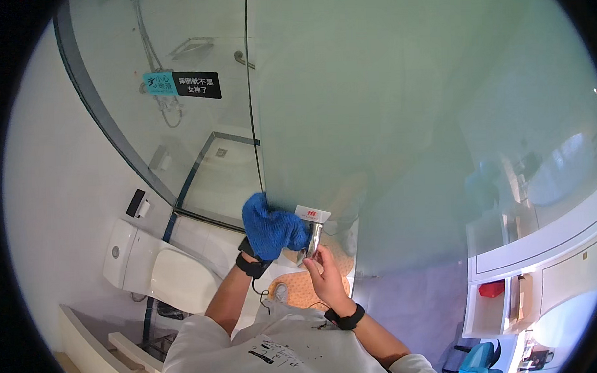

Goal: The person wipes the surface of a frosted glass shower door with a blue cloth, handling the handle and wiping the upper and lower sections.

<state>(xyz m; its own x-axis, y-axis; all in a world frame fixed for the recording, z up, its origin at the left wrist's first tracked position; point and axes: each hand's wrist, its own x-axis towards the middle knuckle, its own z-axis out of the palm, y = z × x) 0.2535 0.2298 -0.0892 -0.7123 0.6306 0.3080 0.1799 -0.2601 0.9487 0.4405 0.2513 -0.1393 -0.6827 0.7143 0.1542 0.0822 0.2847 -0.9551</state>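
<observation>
My left hand [261,237] is inside or behind a blue cleaning cloth or mitt [278,231], which wraps around the edge of the frosted glass door [375,134] and reaches the metal door handle [315,237]. The cloth hides the fingers. My right hand [326,279] touches the lower end of that handle with thumb and fingers; how firmly it grips is unclear. A small white label [313,214] with red writing sits on the glass just above the handle.
Left of me stand a white toilet [181,279] and a paper holder [137,204]. Behind clear glass lies a shower area with a floor drain [221,152]. An orange mat [292,289] is on the floor. White shelving [485,313] and a blue chair [477,360] stand at right.
</observation>
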